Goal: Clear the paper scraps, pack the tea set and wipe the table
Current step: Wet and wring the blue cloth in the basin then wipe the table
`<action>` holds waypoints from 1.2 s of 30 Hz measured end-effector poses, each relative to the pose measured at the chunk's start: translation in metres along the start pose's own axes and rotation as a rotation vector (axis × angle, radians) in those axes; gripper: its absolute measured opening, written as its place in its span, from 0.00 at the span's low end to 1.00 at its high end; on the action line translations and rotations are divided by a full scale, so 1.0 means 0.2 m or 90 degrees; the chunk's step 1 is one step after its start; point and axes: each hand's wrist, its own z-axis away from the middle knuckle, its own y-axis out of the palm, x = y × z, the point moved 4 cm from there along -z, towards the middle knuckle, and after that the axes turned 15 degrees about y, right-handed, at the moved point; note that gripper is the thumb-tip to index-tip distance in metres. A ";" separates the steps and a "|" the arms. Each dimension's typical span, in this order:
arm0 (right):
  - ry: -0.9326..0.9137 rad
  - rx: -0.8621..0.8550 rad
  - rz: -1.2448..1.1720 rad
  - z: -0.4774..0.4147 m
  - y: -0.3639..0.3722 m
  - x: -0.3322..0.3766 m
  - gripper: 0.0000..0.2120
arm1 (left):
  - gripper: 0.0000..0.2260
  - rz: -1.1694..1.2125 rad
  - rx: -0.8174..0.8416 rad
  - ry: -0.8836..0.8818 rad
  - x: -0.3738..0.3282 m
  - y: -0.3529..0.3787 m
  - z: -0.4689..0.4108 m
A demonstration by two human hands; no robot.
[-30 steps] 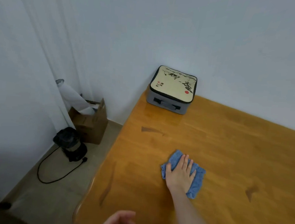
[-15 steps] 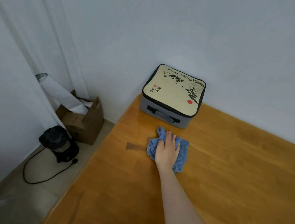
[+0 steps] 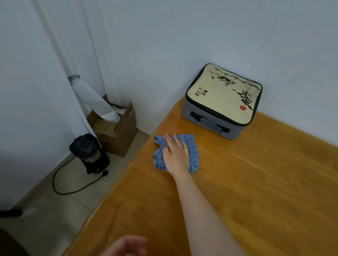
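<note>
A blue cloth (image 3: 193,161) is seen at the centre of the frame, lying crumpled on the wooden table (image 3: 260,195) close to its left edge. The right hand (image 3: 175,156) is laid flat on the cloth, palm down. Its fingers (image 3: 168,140) are stretched out and slightly spread, pointing toward the upper left, so the cloth is pressed to the tabletop rather than pinched. The bare forearm is extended from the lower right of the frame.

The left hand (image 3: 123,250) is cut off by the bottom edge. It is blurred, its fingers are loosely curled, and nothing is held in it.

A grey case (image 3: 223,97) with an ink-painted beige lid is set at the upper right, closed, on the table's far corner beside the wall (image 3: 212,30). It is near the cloth but apart from it.

On the floor at the left, a cardboard box (image 3: 117,132) holding a white roll (image 3: 91,97) is seen. A black appliance (image 3: 89,152) with a loose cord (image 3: 64,188) is placed just in front of the box, by a white curtain (image 3: 36,77).
</note>
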 end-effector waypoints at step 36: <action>-0.111 0.092 0.254 1.54 0.54 0.20 0.21 | 0.16 0.051 0.023 0.033 0.10 -0.63 0.84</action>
